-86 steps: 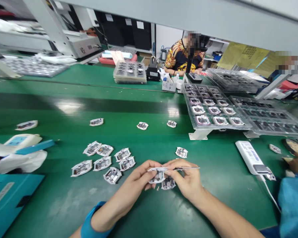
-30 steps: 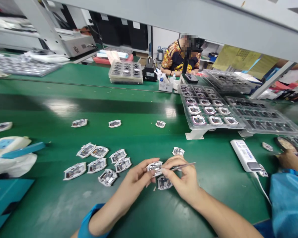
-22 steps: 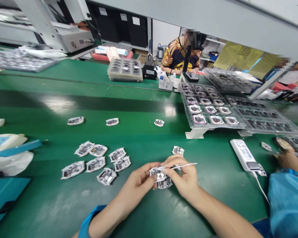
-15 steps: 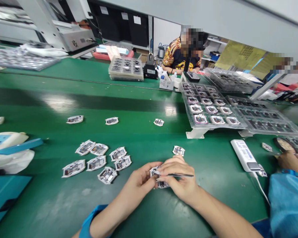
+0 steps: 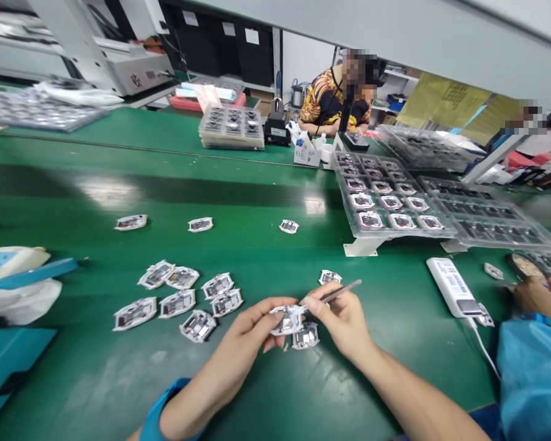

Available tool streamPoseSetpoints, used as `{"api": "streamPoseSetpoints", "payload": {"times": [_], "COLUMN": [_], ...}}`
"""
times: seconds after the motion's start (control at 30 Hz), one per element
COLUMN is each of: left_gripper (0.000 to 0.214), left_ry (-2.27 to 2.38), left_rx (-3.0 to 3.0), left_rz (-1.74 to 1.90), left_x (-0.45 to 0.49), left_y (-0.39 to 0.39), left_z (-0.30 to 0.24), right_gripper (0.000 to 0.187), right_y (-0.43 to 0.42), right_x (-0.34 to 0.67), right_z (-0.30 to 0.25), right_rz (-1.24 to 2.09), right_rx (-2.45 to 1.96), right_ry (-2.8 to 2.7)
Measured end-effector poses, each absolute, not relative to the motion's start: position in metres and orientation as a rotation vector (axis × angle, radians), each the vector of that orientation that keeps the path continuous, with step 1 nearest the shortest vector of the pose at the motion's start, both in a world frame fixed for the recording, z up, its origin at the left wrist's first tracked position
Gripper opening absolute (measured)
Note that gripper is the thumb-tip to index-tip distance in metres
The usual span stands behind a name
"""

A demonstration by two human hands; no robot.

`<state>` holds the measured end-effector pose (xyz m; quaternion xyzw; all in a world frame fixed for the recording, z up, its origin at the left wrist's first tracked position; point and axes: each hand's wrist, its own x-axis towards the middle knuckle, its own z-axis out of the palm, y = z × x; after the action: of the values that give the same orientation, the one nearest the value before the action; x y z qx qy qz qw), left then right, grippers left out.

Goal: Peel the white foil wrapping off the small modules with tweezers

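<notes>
- Green-topped bench (image 5: 96, 380) fills the frame, with further benches and equipment behind it.
- Small white-edged circuit module (image 5: 288, 320) sits at lower centre, lifted off the bench and pinched between the thumb and fingers of the left hand (image 5: 239, 334).
- Right hand (image 5: 340, 324) is narrowly closed on a slim pointed metal tool (image 5: 342, 291), its lower end hidden by the fingers just beside the held module.
- Second module (image 5: 305, 335) lies on the bench directly below the held one, near both hands.
- Third module (image 5: 329, 277) lies just above the right hand.
- Seven more modules (image 5: 177, 304) lie in a loose cluster left of the hands.
- Three further modules (image 5: 201, 225) lie spaced in a row higher up the bench.
- Clear plastic trays (image 5: 395, 234) with modules in rows of compartments stand on a raised white bracket, upper right of the hands.
- White rectangular device (image 5: 450, 286) with a white cable lies at right.
- Co-worker's hand (image 5: 539, 299) rests at the right edge, beside a blue sleeve (image 5: 532, 380).
- Seated co-worker (image 5: 333, 105) in a patterned shirt works across the bench at top centre.
</notes>
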<state>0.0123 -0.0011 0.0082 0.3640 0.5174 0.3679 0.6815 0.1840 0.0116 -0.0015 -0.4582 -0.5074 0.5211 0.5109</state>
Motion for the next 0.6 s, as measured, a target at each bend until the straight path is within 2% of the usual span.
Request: {"api": "streamPoseSetpoints", "payload": {"times": [0.23,0.4,0.6], "left_gripper": [0.042,0.039,0.034], "left_ry": [1.207,1.171,1.154], "left_rx": [0.852,0.955,1.075], "left_rz": [0.781,0.814,0.828], "left_x": [0.0138,0.0127,0.012], "left_y": [0.0004,0.001,0.0002], "left_z": [0.0124,0.0151,0.0115], "right_gripper": [0.023,0.016,0.018], "right_y": [0.0124,0.0096,0.0108], "right_x": [0.1832,0.1835,0.1827], "right_z": [0.0001,0.0026,0.0001], "right_rz": [1.323,1.191,1.259], "right_rx": [-1.101,-1.129,-1.112], "right_ry": [-1.154,-1.172,-1.159]}}
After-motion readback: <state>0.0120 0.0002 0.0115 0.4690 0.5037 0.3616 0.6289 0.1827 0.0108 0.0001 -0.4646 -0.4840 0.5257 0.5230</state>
